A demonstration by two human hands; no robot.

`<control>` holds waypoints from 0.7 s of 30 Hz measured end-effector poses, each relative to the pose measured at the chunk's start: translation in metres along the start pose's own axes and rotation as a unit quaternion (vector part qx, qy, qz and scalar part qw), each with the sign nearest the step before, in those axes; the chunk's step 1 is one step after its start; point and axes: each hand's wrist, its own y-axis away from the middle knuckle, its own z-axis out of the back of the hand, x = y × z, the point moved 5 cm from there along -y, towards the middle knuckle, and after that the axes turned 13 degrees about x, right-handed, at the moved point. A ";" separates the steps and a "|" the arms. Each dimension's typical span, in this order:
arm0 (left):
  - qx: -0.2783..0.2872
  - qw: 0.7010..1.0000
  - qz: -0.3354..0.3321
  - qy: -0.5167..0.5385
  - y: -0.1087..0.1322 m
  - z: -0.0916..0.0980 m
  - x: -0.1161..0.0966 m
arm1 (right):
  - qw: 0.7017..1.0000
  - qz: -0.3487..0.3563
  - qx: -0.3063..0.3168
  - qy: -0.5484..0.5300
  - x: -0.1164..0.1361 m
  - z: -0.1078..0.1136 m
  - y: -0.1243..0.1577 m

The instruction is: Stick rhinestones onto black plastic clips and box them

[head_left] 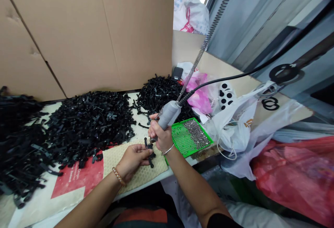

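My right hand [160, 135] is wrapped round a grey electric screwdriver [168, 114], which hangs from a coiled spring and has a black cord at its top. The tool tilts down to the left, its tip at a small black plastic part [151, 162]. Pinched in the fingers of my left hand [135, 158] is that same black part, held over a beige textured mat [125, 181]. Where the tip meets the part is partly hidden by my fingers. Beside my right wrist lies a green perforated tray [182, 144] with many small metal screws [197, 134] on its right side.
Heaps of black plastic parts [91, 123] spread along the left and back of the table, with another pile [159, 92] behind the screwdriver. A tall cardboard sheet [86, 36] stands behind them. Plastic bags [232, 127] and a red bag [294, 179] crowd the right.
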 end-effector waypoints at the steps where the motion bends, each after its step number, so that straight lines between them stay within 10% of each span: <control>1: -0.001 1.000 0.000 0.001 0.000 0.000 0.000 | 1.000 0.001 0.003 0.003 0.000 0.000 0.000; 21: -0.009 1.000 0.001 -0.017 0.001 0.001 0.000 | 0.997 -0.026 0.041 0.064 -0.007 -0.002 0.002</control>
